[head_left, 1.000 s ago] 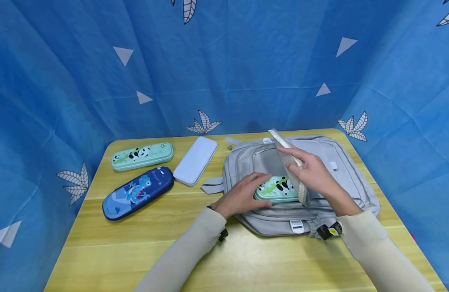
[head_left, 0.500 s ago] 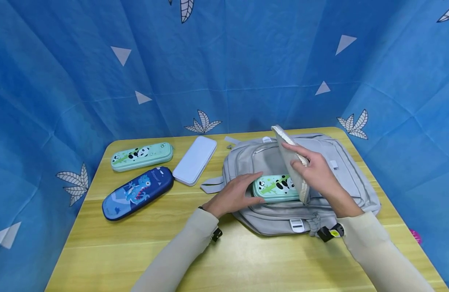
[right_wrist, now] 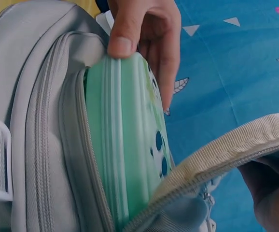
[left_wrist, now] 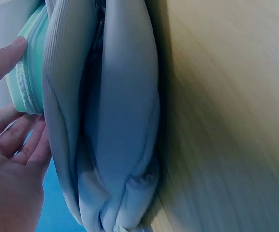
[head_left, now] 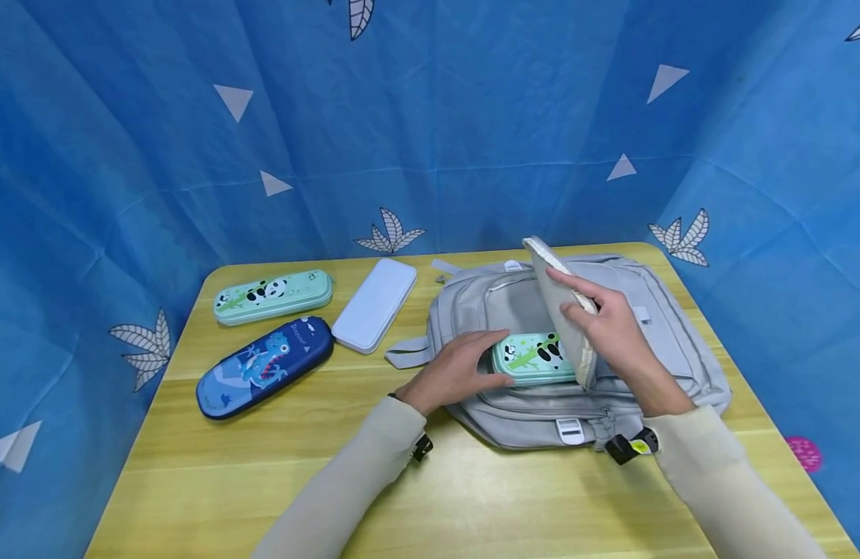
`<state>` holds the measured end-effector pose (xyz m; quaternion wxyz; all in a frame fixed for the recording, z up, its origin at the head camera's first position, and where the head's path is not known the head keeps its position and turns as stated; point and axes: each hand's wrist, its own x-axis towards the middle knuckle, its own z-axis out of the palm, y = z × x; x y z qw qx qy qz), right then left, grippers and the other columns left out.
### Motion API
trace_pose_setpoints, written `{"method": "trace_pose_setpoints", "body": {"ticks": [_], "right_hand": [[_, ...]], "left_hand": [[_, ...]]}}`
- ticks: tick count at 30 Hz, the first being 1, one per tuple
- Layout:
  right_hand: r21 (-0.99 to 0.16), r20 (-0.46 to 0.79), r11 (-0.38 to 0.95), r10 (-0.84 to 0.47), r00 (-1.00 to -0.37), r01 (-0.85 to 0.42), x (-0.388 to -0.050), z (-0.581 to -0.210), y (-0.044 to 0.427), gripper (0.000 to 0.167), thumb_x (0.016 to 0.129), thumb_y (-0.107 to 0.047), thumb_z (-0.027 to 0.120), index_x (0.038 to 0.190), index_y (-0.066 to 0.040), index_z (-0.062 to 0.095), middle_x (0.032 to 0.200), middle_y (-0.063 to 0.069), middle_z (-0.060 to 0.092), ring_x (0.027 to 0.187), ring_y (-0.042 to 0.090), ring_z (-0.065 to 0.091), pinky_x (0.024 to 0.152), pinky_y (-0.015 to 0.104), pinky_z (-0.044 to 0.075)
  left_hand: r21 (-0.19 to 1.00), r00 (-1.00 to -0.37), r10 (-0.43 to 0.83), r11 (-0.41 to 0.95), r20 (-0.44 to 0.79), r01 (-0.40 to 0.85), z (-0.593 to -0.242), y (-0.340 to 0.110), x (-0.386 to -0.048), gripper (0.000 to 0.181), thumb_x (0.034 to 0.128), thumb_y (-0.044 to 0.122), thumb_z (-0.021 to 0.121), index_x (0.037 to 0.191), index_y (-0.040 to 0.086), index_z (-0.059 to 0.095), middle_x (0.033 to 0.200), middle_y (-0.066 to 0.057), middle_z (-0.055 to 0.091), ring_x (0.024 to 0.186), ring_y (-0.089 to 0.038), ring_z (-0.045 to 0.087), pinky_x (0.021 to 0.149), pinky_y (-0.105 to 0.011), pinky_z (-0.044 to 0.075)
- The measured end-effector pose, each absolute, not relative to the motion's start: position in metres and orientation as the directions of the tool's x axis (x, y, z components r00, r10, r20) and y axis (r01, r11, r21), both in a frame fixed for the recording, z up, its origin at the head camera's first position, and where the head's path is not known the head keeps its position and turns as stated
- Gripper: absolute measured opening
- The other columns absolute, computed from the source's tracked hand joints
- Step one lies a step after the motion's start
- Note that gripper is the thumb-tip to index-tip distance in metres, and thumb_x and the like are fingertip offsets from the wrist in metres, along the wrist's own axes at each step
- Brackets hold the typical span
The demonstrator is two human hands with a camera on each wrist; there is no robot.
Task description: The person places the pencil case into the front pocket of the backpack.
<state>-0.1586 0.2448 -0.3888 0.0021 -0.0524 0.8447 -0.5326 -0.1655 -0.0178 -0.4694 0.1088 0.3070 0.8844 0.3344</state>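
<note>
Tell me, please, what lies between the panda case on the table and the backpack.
A pale case lies between it and the backpack, seen in the head view.

Head view: set above table (head_left: 493, 505), facing forward and down, farthest off, bag (head_left: 671, 341) uncropped; left wrist view: close, turned sideways, along the bag's side, table at right; right wrist view: close, facing the left hand (head_left: 458, 371) across the green case (head_left: 528, 361) in the bag; shared by all: bag, green case, left hand
</note>
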Motion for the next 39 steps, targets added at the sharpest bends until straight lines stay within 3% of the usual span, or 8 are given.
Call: {"method": "trace_pose_setpoints", "body": {"ticks": [2,5,7,9,22,28,32,39], "right_hand": [[-0.91,0.062,0.405,-0.075,-0.995,-0.087,-0.158,-0.39,0.244,0.053,0.108,-0.01,0.059,0.159,-0.025,0.059,0.169,0.013,0.048,0.071,0.006,0.055,0.062,0.023,0.051],[-0.921,0.069,0.379,-0.06,-0.996,-0.087,-0.158,-0.391,0.242,0.054,0.108,-0.009,0.057,0.159,-0.024,0.058,0.169,0.015,0.048,0.112,0.017,0.068,0.073,0.016,0.055],[-0.925,0.072,0.369,-0.053,-0.996,-0.087,-0.158,-0.392,0.241,0.054,0.108,-0.008,0.057,0.16,-0.023,0.058,0.169,0.015,0.047,0.132,0.027,0.061,0.08,0.015,0.056],[-0.927,0.073,0.364,-0.049,-0.996,-0.086,-0.157,-0.392,0.241,0.054,0.108,-0.008,0.057,0.16,-0.022,0.057,0.17,0.016,0.046,0.14,0.033,0.056,0.083,0.013,0.056],[-0.929,0.084,0.359,-0.039,-0.996,-0.093,-0.157,-0.392,0.241,0.055,0.107,-0.008,0.057,0.161,-0.02,0.057,0.169,0.017,0.047,0.139,0.032,0.056,0.083,0.013,0.057],[-0.95,0.077,0.302,-0.018,-0.997,-0.078,-0.157,-0.391,0.246,0.054,0.108,-0.007,0.057,0.161,-0.018,0.056,0.17,0.017,0.046,0.136,0.027,0.057,0.085,0.015,0.059],[-0.96,0.072,0.269,-0.006,-0.997,-0.071,-0.157,-0.39,0.25,0.054,0.108,-0.007,0.057,0.161,-0.019,0.056,0.172,0.018,0.042,0.14,0.032,0.054,0.085,0.015,0.059],[-0.99,0.065,0.129,0.003,-0.998,-0.064,-0.155,-0.389,0.256,0.053,0.108,-0.005,0.058,0.16,-0.016,0.057,0.177,0.018,0.033,0.148,0.034,0.046,0.088,0.015,0.06]], "left_hand": [[0.664,-0.784,0.621,0.577,0.022,0.476,-0.47,-0.012,-0.166,0.081,0.099,0.047,0.081,0.167,0.018,0.047,0.167,-0.002,0.054,0.156,-0.023,0.049,0.131,-0.042,0.039],[0.66,-0.782,0.622,0.573,0.036,0.486,-0.471,-0.003,-0.167,0.081,0.0995,0.048,0.08,0.167,0.017,0.047,0.166,-0.002,0.054,0.156,-0.023,0.049,0.13,-0.041,0.04],[0.653,-0.783,0.62,0.576,0.043,0.492,-0.472,0.003,-0.167,0.082,0.0996,0.049,0.079,0.167,0.017,0.047,0.166,-0.002,0.055,0.155,-0.022,0.049,0.13,-0.041,0.04],[0.65,-0.784,0.619,0.578,0.046,0.494,-0.473,0.009,-0.167,0.081,0.0996,0.05,0.079,0.167,0.017,0.047,0.165,-0.002,0.056,0.155,-0.022,0.05,0.129,-0.04,0.041],[0.66,-0.792,0.609,0.575,0.051,0.484,-0.48,0.028,-0.169,0.08,0.101,0.048,0.078,0.167,0.017,0.046,0.165,-0.002,0.056,0.153,-0.023,0.051,0.128,-0.041,0.043],[0.662,-0.796,0.604,0.585,0.029,0.468,-0.476,0.029,-0.167,0.08,0.1014,0.046,0.078,0.168,0.017,0.045,0.166,-0.003,0.054,0.155,-0.023,0.05,0.129,-0.041,0.041],[0.661,-0.792,0.61,0.584,0.026,0.472,-0.477,0.028,-0.168,0.081,0.1019,0.046,0.078,0.169,0.017,0.044,0.167,-0.003,0.054,0.155,-0.025,0.049,0.13,-0.042,0.04],[0.628,-0.8,0.598,0.607,0.043,0.488,-0.477,0.024,-0.17,0.077,0.1013,0.051,0.077,0.166,0.018,0.049,0.159,0.001,0.062,0.143,-0.021,0.059,0.123,-0.039,0.047]]}}
